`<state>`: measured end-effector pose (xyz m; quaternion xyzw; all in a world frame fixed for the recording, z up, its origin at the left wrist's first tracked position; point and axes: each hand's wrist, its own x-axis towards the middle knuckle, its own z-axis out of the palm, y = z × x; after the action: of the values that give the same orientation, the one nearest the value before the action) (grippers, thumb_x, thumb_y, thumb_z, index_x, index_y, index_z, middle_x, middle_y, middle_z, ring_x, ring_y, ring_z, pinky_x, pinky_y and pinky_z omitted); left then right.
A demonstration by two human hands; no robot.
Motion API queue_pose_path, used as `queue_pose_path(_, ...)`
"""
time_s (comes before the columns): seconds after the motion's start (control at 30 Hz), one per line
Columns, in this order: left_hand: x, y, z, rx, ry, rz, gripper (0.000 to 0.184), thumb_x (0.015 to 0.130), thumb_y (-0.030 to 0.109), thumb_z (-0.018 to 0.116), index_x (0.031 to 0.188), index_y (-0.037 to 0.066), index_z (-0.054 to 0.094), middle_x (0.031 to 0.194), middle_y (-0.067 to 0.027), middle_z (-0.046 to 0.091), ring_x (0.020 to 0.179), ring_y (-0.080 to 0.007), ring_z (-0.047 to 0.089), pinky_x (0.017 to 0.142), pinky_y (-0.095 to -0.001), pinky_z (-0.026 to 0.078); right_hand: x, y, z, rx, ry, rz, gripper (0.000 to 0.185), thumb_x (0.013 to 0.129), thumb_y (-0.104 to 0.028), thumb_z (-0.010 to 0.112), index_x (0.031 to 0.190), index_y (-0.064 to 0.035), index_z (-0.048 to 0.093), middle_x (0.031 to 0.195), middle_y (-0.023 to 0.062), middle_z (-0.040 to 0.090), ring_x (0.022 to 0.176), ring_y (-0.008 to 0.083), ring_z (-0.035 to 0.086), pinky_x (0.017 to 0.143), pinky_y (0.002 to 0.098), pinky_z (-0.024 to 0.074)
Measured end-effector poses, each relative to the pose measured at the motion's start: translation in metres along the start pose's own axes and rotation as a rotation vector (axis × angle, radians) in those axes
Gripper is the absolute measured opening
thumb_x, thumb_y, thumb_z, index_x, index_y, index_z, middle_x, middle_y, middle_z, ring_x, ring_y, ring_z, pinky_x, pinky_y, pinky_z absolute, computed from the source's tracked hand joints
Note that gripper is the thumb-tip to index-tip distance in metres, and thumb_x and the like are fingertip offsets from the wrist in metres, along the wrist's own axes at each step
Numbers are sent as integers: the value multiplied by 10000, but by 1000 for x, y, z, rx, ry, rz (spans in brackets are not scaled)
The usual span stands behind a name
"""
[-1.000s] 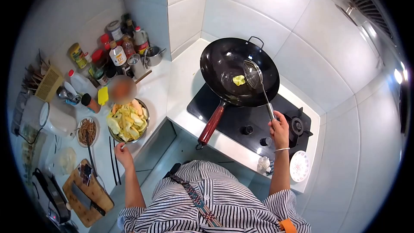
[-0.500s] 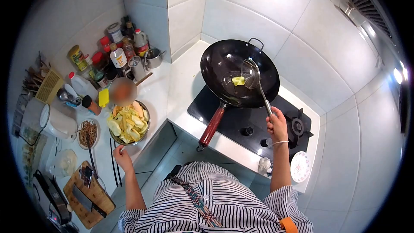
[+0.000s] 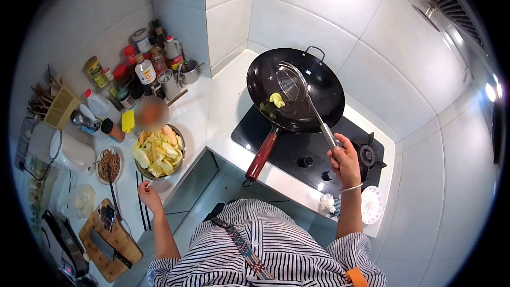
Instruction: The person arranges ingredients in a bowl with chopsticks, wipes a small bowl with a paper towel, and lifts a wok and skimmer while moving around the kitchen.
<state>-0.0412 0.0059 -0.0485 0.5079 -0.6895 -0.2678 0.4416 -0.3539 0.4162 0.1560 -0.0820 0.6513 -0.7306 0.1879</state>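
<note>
My right hand (image 3: 345, 162) is closed round the handle of a wire strainer (image 3: 291, 82), whose mesh bowl is inside the black wok (image 3: 326, 93). Just beside the mesh, a yellow-green piece (image 3: 277, 100) lies in the wok. The wok's red handle (image 3: 261, 157) points toward me, and nobody holds it. My left hand (image 3: 149, 194) hovers at the counter edge below a metal bowl of sliced yellow and pale pieces (image 3: 158, 153). Its fingers are curled together near a pair of black chopsticks (image 3: 144, 210); what they pinch, if anything, is too small to name.
Bottles and jars (image 3: 144, 69) crowd the left corner. A cutting board (image 3: 111, 255) with a knife (image 3: 110, 247) lies at lower left, near a plate of brown strips (image 3: 109, 165). A patterned plate (image 3: 371, 205) sits right of the black stove (image 3: 284, 155).
The strainer's mesh has swung left in the wok, and the yellow-green piece has shifted left with it. My right hand has moved slightly right and down; my left hand has moved slightly down.
</note>
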Motion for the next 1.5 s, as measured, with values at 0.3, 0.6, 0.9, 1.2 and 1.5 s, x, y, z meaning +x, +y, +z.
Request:
queue_pose_path(0.3,-2,-7,0,0,12,-3,193,688,-45,450,834,10,565,837,-76,517,650,-164,446,583,-272,384,4,10,2,88,-15,78,292,842,-85,439,1133,-65,416,692,23,510,434,13,363,347,134,250)
queue_pose_path(0.6,-4,-3,1,5,-5,-28,161,700,-34,473,823,12,566,813,-58,528,670,-148,466,624,-259,399,12,24,-4,55,-9,110,297,838,-81,437,1134,-69,413,690,37,518,427,15,355,344,142,253)
queue_pose_path(0.9,-6,-4,1,-28,27,8,183,685,-32,447,817,13,565,802,-61,490,624,-151,418,571,-265,366,5,11,-12,40,143,-32,290,834,-70,435,1124,-55,432,663,8,509,406,14,350,350,148,248)
queue_pose_path(1.2,-6,3,4,-39,-7,-22,175,690,-30,449,816,18,561,805,-53,472,638,-144,409,593,-265,363,6,13,-18,53,165,-100,274,843,-46,417,1116,-21,426,663,14,516,395,5,355,327,142,251)
queue_pose_path(1.5,-6,1,5,-27,-33,-25,183,693,-24,451,834,15,562,825,-59,493,658,-150,421,606,-262,366,7,14,-18,22,172,-50,279,840,-58,425,1118,-39,427,658,11,509,392,9,354,328,148,247)
